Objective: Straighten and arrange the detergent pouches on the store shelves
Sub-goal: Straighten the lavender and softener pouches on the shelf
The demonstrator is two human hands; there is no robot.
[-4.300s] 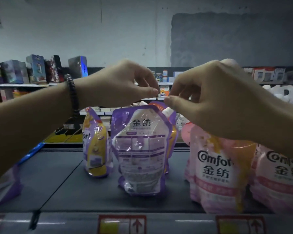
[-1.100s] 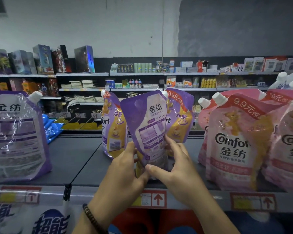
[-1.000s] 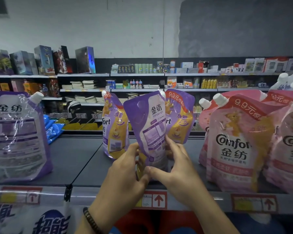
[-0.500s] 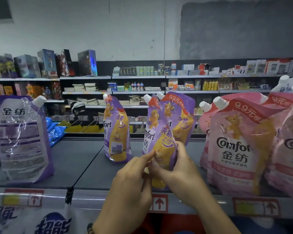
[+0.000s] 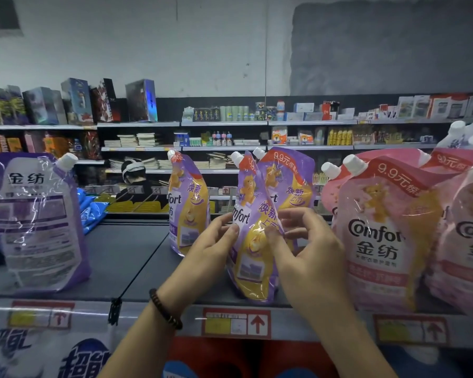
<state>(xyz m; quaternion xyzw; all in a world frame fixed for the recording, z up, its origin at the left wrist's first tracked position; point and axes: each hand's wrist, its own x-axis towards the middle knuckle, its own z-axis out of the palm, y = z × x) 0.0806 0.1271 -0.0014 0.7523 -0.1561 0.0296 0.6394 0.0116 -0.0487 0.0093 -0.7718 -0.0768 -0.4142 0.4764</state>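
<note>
Shelf [image 5: 115, 255] | 4 purple pouches [image 5: 189, 211] | left hand [image 5: 210, 249], right hand [image 5: 306, 255] hold front pouch [image 5: 254, 271]

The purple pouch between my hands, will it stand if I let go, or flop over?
Probably floppy: the purple pouch has wrinkled, glossy film, so it may dent and feel slick under the left hand and right hand. Its fuller lower half suggests weight low down, helping it stand on the shelf, but it leans now, so a nudge could tip it.
</note>
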